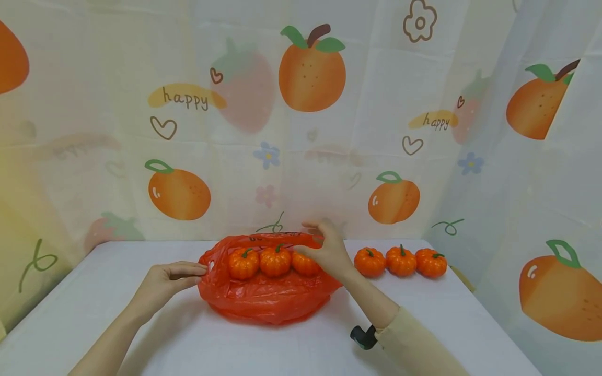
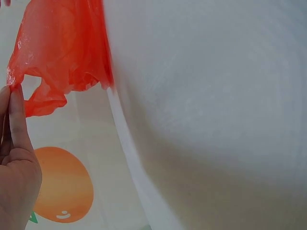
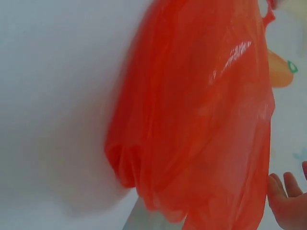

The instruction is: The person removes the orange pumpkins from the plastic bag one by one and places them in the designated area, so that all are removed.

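Observation:
A red plastic bag (image 1: 273, 303) lies with its mouth spread wide, and three small orange pumpkins sit in a row inside: the left pumpkin (image 1: 243, 263), the middle pumpkin (image 1: 275, 261) and the right pumpkin (image 1: 304, 264). At the bag's left edge, my left hand (image 1: 162, 284) pinches the film between thumb and fingers; the left wrist view shows the fingertips at the red plastic (image 2: 62, 43). My right hand (image 1: 329, 253) is at the bag's right side, fingers spread apart, partly covering the right pumpkin. In the right wrist view those fingers (image 3: 288, 184) appear beside the film.
To the right of the bag, three more pumpkins (image 1: 401, 261) stand in a row on the white-covered table (image 1: 155, 344). Behind the table hangs a curtain (image 1: 244, 198) printed with fruit. A dark band-like device (image 1: 363, 338) shows at the right sleeve's cuff.

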`<state>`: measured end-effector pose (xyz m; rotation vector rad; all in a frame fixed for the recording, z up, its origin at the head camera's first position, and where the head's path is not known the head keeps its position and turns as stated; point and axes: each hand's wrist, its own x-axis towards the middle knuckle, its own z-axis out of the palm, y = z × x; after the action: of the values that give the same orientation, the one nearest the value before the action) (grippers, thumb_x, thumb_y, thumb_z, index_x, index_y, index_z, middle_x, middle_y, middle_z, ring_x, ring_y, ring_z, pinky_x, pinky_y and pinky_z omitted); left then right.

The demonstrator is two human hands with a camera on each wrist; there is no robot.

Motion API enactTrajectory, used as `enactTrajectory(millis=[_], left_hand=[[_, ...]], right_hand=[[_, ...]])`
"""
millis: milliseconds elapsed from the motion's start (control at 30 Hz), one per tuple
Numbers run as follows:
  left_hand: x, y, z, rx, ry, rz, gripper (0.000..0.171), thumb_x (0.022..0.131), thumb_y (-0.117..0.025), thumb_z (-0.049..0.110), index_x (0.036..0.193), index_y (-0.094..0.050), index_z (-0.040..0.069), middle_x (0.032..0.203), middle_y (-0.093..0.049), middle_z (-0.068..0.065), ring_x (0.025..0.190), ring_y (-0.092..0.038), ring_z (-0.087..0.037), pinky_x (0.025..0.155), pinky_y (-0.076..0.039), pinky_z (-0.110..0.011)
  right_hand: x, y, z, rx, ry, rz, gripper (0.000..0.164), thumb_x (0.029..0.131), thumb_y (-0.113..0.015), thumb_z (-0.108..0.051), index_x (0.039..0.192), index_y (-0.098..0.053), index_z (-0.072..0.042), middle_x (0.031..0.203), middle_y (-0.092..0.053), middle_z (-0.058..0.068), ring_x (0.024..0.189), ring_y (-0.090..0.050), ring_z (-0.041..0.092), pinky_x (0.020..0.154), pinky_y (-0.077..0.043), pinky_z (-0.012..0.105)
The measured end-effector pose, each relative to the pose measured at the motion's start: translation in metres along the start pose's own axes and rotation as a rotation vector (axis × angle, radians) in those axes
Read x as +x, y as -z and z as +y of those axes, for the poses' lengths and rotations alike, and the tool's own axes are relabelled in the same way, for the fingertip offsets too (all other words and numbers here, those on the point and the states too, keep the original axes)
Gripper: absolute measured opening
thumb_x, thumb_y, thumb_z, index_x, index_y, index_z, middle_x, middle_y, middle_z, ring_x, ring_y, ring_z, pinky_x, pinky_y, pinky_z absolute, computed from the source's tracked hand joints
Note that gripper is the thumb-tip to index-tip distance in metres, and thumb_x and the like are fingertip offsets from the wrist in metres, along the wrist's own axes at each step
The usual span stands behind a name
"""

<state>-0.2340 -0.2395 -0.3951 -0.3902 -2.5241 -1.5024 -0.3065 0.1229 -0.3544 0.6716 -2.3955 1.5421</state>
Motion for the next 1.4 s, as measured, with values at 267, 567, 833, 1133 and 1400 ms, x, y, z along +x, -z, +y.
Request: enactTrajectory(millis=[267,567,833,1133,1400], left_hand=[[-0.001,0.0,-0.003,-0.002,0.003,-0.005,0.028,0.09,-0.072,0.023,0.113,-0.074,0.006,0.108,-0.073,0.019,0.103,-0.059,0.018,0.086,-0.051,-0.009],[-0.001,0.002,-0.001,0.006,0.004,-0.001,0.028,0.09,-0.072,0.024,0.113,-0.074,0.008,0.109,-0.073,0.019,0.104,-0.058,0.018,0.086,-0.05,-0.008],[-0.002,0.003,-0.001,0.007,0.004,-0.002,0.028,0.091,-0.071,0.025,0.114,-0.074,0.009,0.111,-0.073,0.016,0.105,-0.058,0.018,0.087,-0.05,-0.008],[0.0,0.001,-0.003,0.004,-0.006,-0.002,0.027,0.09,-0.072,0.023,0.113,-0.075,0.007,0.112,-0.074,0.011,0.105,-0.058,0.018,0.087,-0.05,-0.008],[0.0,0.001,-0.004,-0.021,-0.009,-0.008,0.028,0.091,-0.071,0.023,0.114,-0.074,0.007,0.111,-0.073,0.017,0.105,-0.059,0.017,0.087,-0.05,-0.008]], right_hand=[[0.005,-0.028,-0.017,-0.025,-0.048,-0.087,0.059,0.082,-0.081,-0.022,0.135,-0.056,-0.013,0.141,-0.054,0.009,0.132,-0.052,0.034,0.111,-0.044,0.052],[0.019,-0.047,-0.039,-0.06,-0.049,-0.172,0.058,0.084,-0.079,-0.032,0.136,-0.056,-0.019,0.14,-0.056,0.004,0.129,-0.054,0.033,0.103,-0.051,0.05],[0.039,-0.063,-0.046,-0.101,-0.087,-0.202,0.055,0.083,-0.079,-0.036,0.132,-0.059,-0.021,0.137,-0.06,0.001,0.127,-0.057,0.027,0.101,-0.053,0.041],[0.062,-0.082,-0.041,-0.11,-0.147,-0.274,0.053,0.081,-0.08,-0.037,0.127,-0.062,-0.019,0.133,-0.062,0.005,0.118,-0.061,0.025,0.091,-0.057,0.035],[0.07,-0.103,-0.035,-0.165,-0.182,-0.339,0.047,0.082,-0.08,-0.033,0.121,-0.064,-0.013,0.129,-0.064,0.01,0.116,-0.061,0.026,0.092,-0.056,0.035]])
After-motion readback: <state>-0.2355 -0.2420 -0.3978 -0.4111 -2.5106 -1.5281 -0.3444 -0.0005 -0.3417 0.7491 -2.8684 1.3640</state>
